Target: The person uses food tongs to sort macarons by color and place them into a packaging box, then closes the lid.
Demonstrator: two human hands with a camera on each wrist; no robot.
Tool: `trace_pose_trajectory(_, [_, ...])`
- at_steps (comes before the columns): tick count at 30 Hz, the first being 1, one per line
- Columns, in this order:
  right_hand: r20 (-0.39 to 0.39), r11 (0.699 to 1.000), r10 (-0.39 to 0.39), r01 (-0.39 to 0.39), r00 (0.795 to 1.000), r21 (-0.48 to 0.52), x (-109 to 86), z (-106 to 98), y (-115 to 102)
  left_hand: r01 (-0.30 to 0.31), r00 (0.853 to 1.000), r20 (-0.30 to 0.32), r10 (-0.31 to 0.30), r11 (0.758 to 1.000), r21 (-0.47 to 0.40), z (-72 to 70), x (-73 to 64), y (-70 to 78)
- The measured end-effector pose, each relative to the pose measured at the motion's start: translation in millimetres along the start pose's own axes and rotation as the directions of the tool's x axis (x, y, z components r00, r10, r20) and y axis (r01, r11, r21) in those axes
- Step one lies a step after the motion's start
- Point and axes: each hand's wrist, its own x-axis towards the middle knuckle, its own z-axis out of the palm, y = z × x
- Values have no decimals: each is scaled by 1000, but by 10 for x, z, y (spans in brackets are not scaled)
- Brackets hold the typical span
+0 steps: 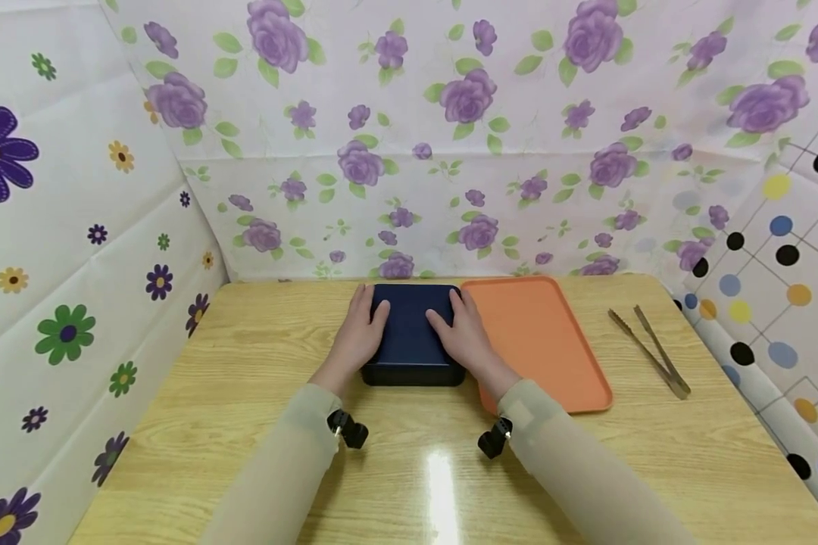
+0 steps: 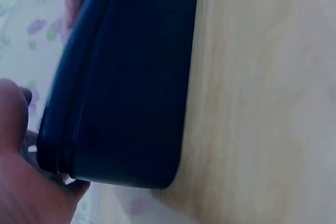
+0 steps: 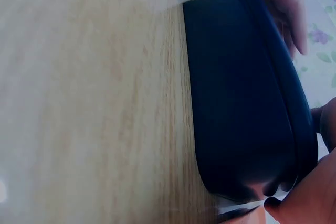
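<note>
A dark navy, rectangular lidded box (image 1: 409, 325) sits on the wooden table, its lid seam running round the side in both wrist views. My left hand (image 1: 361, 329) holds the box's left side, thumb on the top edge and fingers along the side wall. On the opposite side my right hand (image 1: 465, 333) grips it the same way, with the thumb over the lid. In the left wrist view the box's front wall (image 2: 131, 87) meets the tabletop. What is inside the box is hidden.
An orange tray (image 1: 538, 341) lies right beside the box, partly under my right forearm. Metal tongs (image 1: 654, 352) rest farther right, tips pointing away. Flowered cloth (image 1: 409, 151) hangs behind the wooden table (image 1: 259, 378), with patterned cloth on both sides.
</note>
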Motion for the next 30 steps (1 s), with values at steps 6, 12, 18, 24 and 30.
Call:
trace_pose_trajectory(6, [23, 999, -1, 2, 1000, -44, 35, 49, -6, -24, 998, 54, 20, 997, 67, 63, 207, -130])
trace_pose_trajectory(12, [13, 999, -3, 4, 1000, -48, 48, 65, 22, -12, 999, 37, 9, 996, 87, 64, 146, -66])
trace_pose_trajectory(18, [17, 999, -6, 7, 1000, -45, 52, 71, 31, -19, 1000, 14, 18, 997, 75, 97, 146, -105])
trace_pose_trajectory(24, [5, 999, -9, 9, 1000, -38, 37, 75, 23, -20, 1000, 5, 19, 998, 62, 94, 142, -103])
trace_pose_trajectory(30, [12, 999, -12, 12, 1000, -43, 50, 71, 30, -9, 1000, 7, 9, 998, 69, 90, 145, -94])
